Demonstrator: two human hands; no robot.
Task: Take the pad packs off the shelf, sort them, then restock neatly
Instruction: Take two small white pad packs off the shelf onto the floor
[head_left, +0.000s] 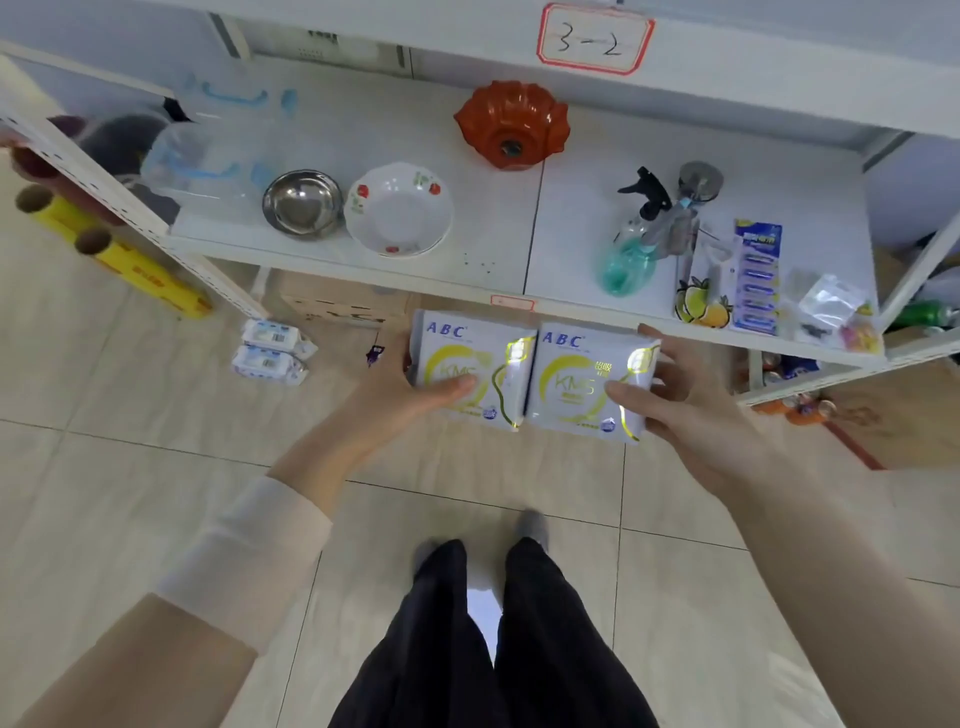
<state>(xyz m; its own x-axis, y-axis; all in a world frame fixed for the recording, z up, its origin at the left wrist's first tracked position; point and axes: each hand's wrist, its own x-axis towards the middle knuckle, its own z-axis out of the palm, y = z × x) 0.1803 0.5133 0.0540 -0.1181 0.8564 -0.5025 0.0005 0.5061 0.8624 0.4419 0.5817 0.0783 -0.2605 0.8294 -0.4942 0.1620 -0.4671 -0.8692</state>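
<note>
A person's left hand (410, 387) grips one white pad pack (467, 345), thumb curled across its front and fingers hidden behind. The right hand (685, 400) grips a second, matching pad pack (571, 364) the same way. The two packs are held face up and side by side, edges touching, in the air just in front of the lip of a white shelf (493, 260). Each carries blue "ABC" lettering and a yellow-green ring design. A pale sleeve (244, 551) covers the left forearm; the right forearm is bare.

Below and to the left, two small white-and-blue packets (272, 351) lie together on the tiled floor (156, 467); their print is too small to read. A cardboard box (343, 304) sits under the shelf behind them.

On the shelf's left half, a steel bowl (303, 203) stands just beside a white bowl with red flowers (399, 209). Clear plastic containers with blue handles (208, 166) are farther left. Farther back, near the middle seam, an orange fluted dish (511, 124) rests upside down. On the right half, a spray bottle with a black trigger (636, 244) lies tilted. Near it are a card of blue batteries (756, 278) and small clear bags (831, 301).

Yellow rolls (124, 260) poke out past the shelf's left upright. On the edge of the board above, a red-bordered label (595, 40) reads "3-2".
</note>
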